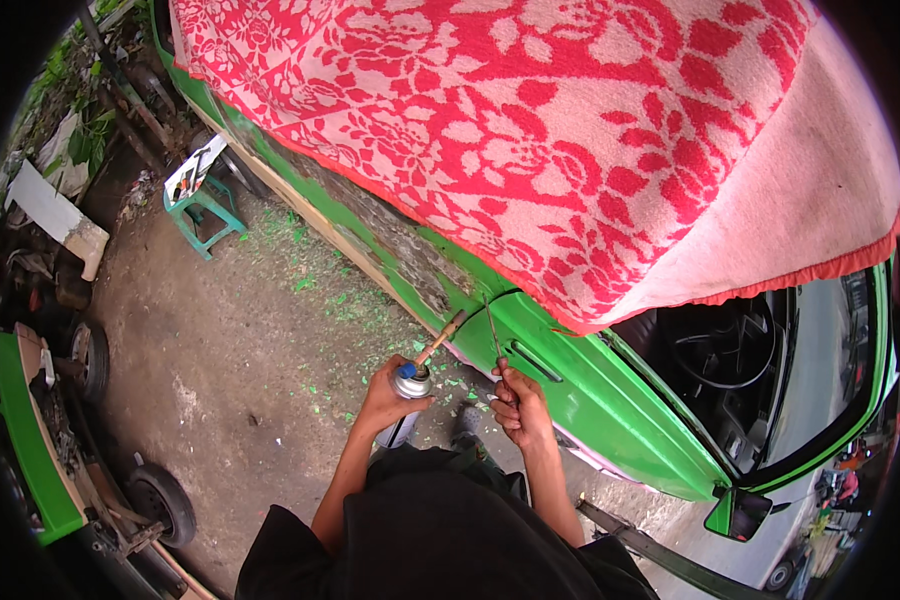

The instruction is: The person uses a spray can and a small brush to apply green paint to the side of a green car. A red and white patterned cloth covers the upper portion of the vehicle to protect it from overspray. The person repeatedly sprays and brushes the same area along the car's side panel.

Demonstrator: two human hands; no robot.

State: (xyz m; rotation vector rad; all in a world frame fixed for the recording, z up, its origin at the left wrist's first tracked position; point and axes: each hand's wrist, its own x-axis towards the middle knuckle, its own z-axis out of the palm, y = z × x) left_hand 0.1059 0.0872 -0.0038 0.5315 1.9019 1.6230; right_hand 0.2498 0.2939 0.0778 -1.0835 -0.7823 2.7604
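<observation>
My left hand (pixel 378 405) is wrapped round the canister of a gas blowtorch (pixel 436 345). Its brass-coloured nozzle points up and right, close to the lower edge of the green car body (pixel 610 405). I can make out no flame. In my right hand (pixel 523 408) is the handle of a thin-shafted tool like a screwdriver (pixel 491 325). The shaft points away from me, its tip by the door's front seam; whether it touches cannot be told. Beyond both hands runs a stripped, grey-brown patch (pixel 405 250) on the car's side, with green paint left around it.
A red and pink floral blanket (pixel 530 130) covers the car's top. Green paint flakes (pixel 320 270) litter the ground. A green stool (pixel 205 215) with tools stands at the far left. Wheels (pixel 162 505) and a green body part lie left. A side mirror (pixel 738 513) juts out right.
</observation>
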